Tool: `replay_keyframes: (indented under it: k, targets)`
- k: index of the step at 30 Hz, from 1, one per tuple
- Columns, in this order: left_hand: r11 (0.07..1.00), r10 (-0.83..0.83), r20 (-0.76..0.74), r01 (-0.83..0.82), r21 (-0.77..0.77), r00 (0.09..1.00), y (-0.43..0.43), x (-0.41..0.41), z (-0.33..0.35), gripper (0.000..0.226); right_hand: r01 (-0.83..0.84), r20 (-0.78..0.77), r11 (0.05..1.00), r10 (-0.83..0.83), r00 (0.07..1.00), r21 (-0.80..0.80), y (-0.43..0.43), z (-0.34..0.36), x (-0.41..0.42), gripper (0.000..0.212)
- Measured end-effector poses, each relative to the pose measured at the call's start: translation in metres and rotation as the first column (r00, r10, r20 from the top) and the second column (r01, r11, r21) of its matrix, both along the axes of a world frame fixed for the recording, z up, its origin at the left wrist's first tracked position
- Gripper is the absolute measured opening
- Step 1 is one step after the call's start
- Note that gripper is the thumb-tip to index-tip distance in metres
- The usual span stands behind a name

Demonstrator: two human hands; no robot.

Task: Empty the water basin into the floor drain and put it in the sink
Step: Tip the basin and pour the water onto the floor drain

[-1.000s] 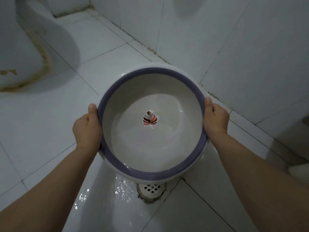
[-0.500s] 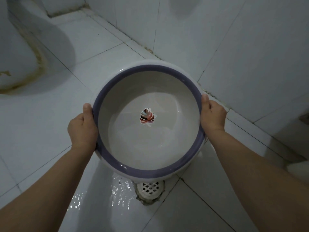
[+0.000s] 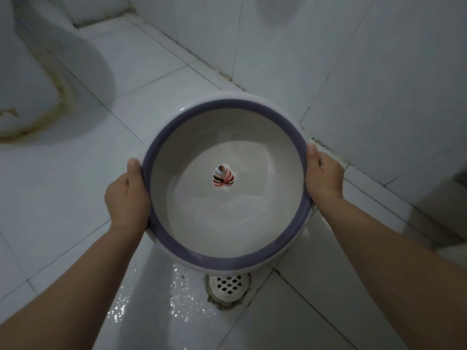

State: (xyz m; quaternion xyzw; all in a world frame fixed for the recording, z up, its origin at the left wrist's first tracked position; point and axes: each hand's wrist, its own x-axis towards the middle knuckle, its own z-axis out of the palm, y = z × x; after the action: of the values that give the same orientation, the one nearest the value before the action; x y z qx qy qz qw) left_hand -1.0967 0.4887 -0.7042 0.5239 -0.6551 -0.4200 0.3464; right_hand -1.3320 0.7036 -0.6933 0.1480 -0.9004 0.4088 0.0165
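Note:
I hold a round white water basin (image 3: 255,231) with a purple rim above the tiled floor. A striped leaf picture shows at its bottom, under shallow water that gathers toward the near side. My left hand (image 3: 126,195) grips the left rim. My right hand (image 3: 324,176) grips the right rim. The white grated floor drain (image 3: 228,284) lies on the floor just below the basin's near edge, partly hidden by it. The sink is not in view.
Wet, glistening floor tiles (image 3: 151,306) lie left of the drain. A white toilet base (image 3: 27,92) with stained sealant stands at the left. Tiled walls (image 3: 379,72) meet the floor behind and right of the basin.
The basin has shifted slightly and its near edge has dipped a little. The water inside has moved toward me. More of the drain shows below the rim.

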Motion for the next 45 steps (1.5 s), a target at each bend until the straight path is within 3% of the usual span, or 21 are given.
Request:
replay_keyframes:
  k: [17, 26, 37, 45]
  targets:
    - [0.995, -0.096, -0.006, 0.096, -0.006, 0.995, -0.001, 0.003, 0.006, 0.057, -0.230, 0.151, 0.971, 0.218, 0.964, 0.064, 0.028, 0.019, -0.006, 0.051]
    - [0.987, -0.159, 0.038, 0.158, 0.017, 0.987, -0.001, 0.003, 0.015, 0.057, -0.225, 0.159, 0.970, 0.209, 0.965, 0.091, 0.030, 0.022, -0.002, 0.064]
    - [0.979, -0.203, 0.040, 0.203, 0.015, 0.978, -0.001, 0.003, 0.021, 0.056, -0.181, 0.191, 0.982, 0.166, 0.968, 0.063, 0.038, 0.021, 0.004, 0.052]
    - [0.982, -0.187, 0.048, 0.187, 0.010, 0.981, 0.004, 0.005, 0.025, 0.055, -0.166, 0.179, 0.986, 0.164, 0.970, -0.001, 0.037, 0.020, 0.007, 0.060]
